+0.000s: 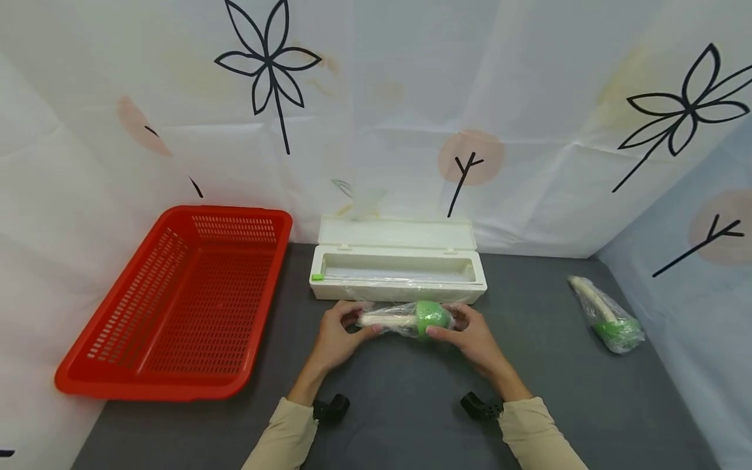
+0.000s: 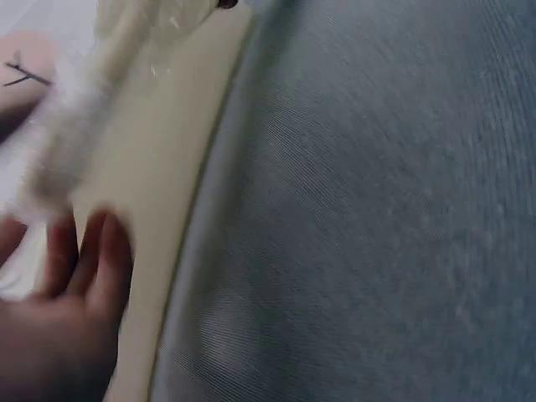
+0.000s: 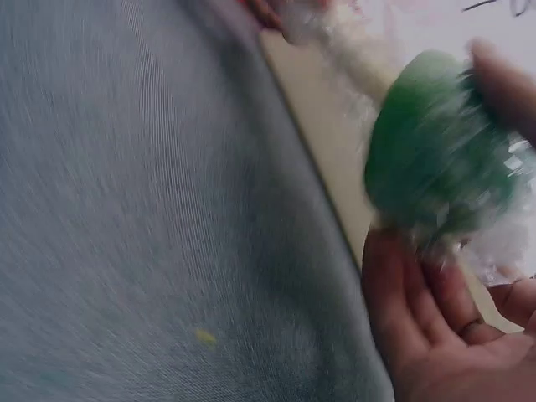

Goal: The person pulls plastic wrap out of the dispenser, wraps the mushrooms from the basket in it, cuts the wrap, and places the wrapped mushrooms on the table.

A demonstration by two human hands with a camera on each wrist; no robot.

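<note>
A white-stalked vegetable with a green head, wrapped in clear film [image 1: 411, 318], is held just above the grey table between both hands. My left hand [image 1: 343, 326] grips the white stalk end [image 2: 79, 126]. My right hand [image 1: 467, 329] curls round the green head [image 3: 435, 159], thumb under it and fingers over it. Right behind the hands lies an open cream cling-film dispenser box [image 1: 399, 267] with its lid tipped back.
A red slotted plastic basket [image 1: 182, 300] stands at the left with nothing in it. A second film-wrapped vegetable [image 1: 605, 313] lies at the far right by the blue wall. A patterned cloth backdrop closes off the table's back and sides.
</note>
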